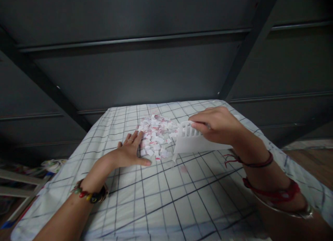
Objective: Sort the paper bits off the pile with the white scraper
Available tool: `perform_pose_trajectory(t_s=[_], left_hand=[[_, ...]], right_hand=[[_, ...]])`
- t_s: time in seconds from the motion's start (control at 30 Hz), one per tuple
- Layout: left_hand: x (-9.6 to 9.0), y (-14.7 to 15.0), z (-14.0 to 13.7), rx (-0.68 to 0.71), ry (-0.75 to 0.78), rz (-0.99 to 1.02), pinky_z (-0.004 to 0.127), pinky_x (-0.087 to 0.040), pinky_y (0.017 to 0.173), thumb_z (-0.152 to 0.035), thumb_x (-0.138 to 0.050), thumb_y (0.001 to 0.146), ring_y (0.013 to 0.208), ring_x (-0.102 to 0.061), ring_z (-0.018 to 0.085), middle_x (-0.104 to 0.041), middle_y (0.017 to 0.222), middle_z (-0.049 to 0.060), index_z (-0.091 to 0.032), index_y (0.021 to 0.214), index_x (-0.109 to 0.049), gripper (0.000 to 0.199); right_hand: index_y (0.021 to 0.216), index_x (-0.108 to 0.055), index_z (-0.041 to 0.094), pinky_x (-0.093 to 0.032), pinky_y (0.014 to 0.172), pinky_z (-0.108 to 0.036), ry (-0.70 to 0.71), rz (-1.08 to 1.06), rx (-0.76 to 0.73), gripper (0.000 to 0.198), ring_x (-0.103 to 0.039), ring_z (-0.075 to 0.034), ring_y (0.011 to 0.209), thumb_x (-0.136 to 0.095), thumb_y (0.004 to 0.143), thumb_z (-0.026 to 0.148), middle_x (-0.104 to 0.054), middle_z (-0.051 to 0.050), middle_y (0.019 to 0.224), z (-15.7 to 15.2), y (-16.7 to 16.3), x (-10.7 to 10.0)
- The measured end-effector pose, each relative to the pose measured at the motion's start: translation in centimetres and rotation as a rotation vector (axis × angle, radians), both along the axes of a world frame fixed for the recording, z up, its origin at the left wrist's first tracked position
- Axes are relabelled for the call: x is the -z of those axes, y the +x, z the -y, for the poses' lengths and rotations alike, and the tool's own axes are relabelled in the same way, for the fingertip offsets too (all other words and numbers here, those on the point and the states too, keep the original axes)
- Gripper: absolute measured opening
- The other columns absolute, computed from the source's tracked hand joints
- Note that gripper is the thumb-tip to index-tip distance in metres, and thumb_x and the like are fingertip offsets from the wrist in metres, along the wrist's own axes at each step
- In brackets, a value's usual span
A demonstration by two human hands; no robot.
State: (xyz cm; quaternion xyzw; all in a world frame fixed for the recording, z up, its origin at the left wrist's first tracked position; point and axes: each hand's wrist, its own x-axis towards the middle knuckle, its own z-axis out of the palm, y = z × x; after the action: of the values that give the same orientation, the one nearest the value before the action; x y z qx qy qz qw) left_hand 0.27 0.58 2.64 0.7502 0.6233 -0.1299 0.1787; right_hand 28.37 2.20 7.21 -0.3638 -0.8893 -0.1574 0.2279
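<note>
A loose pile of torn paper scraps (pixel 157 135), white with some pink and red marks, lies on the checked tablecloth (pixel 166 199). My left hand (pixel 130 150) rests at the pile's left edge, palm down with fingers spread, and holds nothing. On the other side, my right hand (pixel 215 124) grips a white slotted plastic piece (pixel 192 143) by its upper edge. A row of slots runs along the top, and its lower edge is at the cloth. The left end of this piece meets the right side of the scraps; my hand hides part of it.
Dark grey panels (pixel 145 71) with metal strips rise behind the table's far edge. At the lower left stands a white slatted frame (pixel 18 185), with some clutter (pixel 53 164) beside it. Wooden floor (pixel 309 161) shows at the right.
</note>
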Motion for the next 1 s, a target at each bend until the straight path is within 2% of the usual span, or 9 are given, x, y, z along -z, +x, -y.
perform_pose_trajectory(t_s=[0.1,0.27,0.43,0.53,0.73,0.8,1.0], left_hand=[[0.0,0.0,0.0,-0.002,-0.001,-0.002,0.060,-0.013,0.104,-0.075,-0.053,0.058,0.135,0.009,0.039,0.014,0.148,0.015,-0.013,0.145,0.008,0.123],[-0.3,0.2,0.1,-0.010,-0.025,-0.017,0.059,-0.012,0.104,-0.075,-0.052,0.059,0.135,0.011,0.037,0.014,0.148,0.014,-0.012,0.145,0.008,0.122],[-0.3,0.2,0.1,-0.006,-0.014,-0.011,0.061,-0.013,0.103,-0.073,-0.053,0.060,0.134,0.011,0.038,0.014,0.148,0.015,-0.011,0.145,0.009,0.122],[-0.3,0.2,0.1,-0.016,-0.024,-0.006,0.061,-0.012,0.103,-0.072,-0.054,0.060,0.134,0.011,0.038,0.017,0.147,0.015,-0.011,0.145,0.008,0.122],[-0.3,0.2,0.2,-0.019,-0.012,0.006,0.060,-0.013,0.103,-0.072,-0.054,0.061,0.135,0.010,0.038,0.015,0.148,0.015,-0.016,0.145,0.008,0.119],[-0.3,0.2,0.2,-0.018,-0.015,0.006,0.061,-0.013,0.103,-0.072,-0.054,0.060,0.134,0.011,0.039,0.015,0.148,0.015,-0.016,0.145,0.009,0.120],[-0.4,0.2,0.1,-0.026,-0.023,0.002,0.061,-0.012,0.103,-0.073,-0.053,0.060,0.134,0.011,0.038,0.016,0.148,0.014,-0.014,0.145,0.009,0.120]], right_hand=[[0.058,-0.053,0.020,-0.032,0.056,-0.027,0.100,-0.049,-0.035,0.034,-0.050,-0.012,0.056,-0.035,0.086,0.024,-0.056,0.000,0.056,0.6,0.2,-0.5],[0.058,-0.053,0.020,-0.030,0.052,-0.027,0.023,0.065,-0.142,0.039,-0.045,-0.011,0.050,-0.031,0.089,0.029,-0.053,0.000,0.052,0.7,0.3,-0.7],[0.061,-0.058,0.019,-0.031,0.055,-0.028,0.126,0.060,-0.014,0.032,-0.045,-0.012,0.051,-0.035,0.084,0.022,-0.059,-0.001,0.057,0.2,0.0,-0.1],[0.061,-0.057,0.020,-0.033,0.059,-0.028,0.168,0.009,-0.006,0.033,-0.048,-0.012,0.054,-0.035,0.084,0.021,-0.059,0.000,0.057,0.5,0.2,-0.3],[0.059,-0.055,0.019,-0.031,0.054,-0.026,0.028,0.059,-0.112,0.038,-0.046,-0.011,0.051,-0.033,0.088,0.028,-0.056,0.001,0.053,0.5,0.2,-0.3],[0.061,-0.057,0.019,-0.030,0.054,-0.027,0.037,0.059,-0.064,0.035,-0.046,-0.011,0.051,-0.035,0.086,0.026,-0.058,0.000,0.056,0.3,0.0,0.0],[0.065,-0.062,0.018,-0.035,0.059,-0.028,0.210,-0.034,0.079,0.032,-0.051,-0.014,0.056,-0.036,0.084,0.022,-0.061,-0.002,0.058,0.4,-0.2,0.0]])
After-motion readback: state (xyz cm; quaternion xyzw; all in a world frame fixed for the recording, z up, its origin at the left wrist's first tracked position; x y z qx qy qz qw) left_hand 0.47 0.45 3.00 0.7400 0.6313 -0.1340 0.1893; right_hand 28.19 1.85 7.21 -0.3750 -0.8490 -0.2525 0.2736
